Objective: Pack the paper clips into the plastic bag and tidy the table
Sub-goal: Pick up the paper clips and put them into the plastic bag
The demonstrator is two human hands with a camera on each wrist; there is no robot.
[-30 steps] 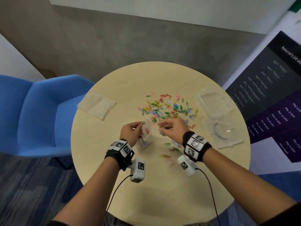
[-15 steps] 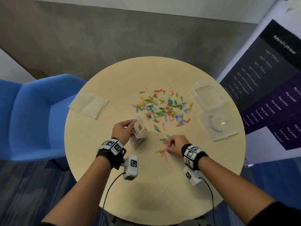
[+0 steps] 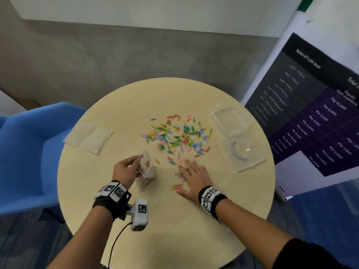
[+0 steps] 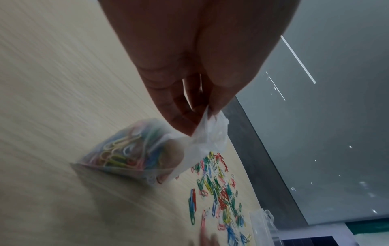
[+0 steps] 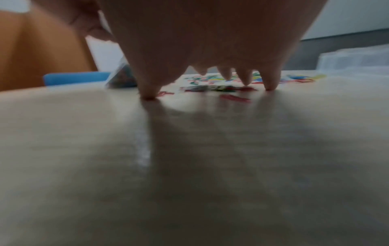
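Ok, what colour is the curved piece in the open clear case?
Light blue: the curved piece shows best in the head view.

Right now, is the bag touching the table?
Touching. In the left wrist view, the plastic bag of clips sits on the table while the left hand pinches its top.

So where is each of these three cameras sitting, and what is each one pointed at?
Head: worn on the head, looking down at the round table; both forearms, left hand and right hand show.
Left wrist: looks along the fingers pinching the plastic bag.
Right wrist: low over the table, looking past spread fingertips.
Shared: all three show the loose paper clips.
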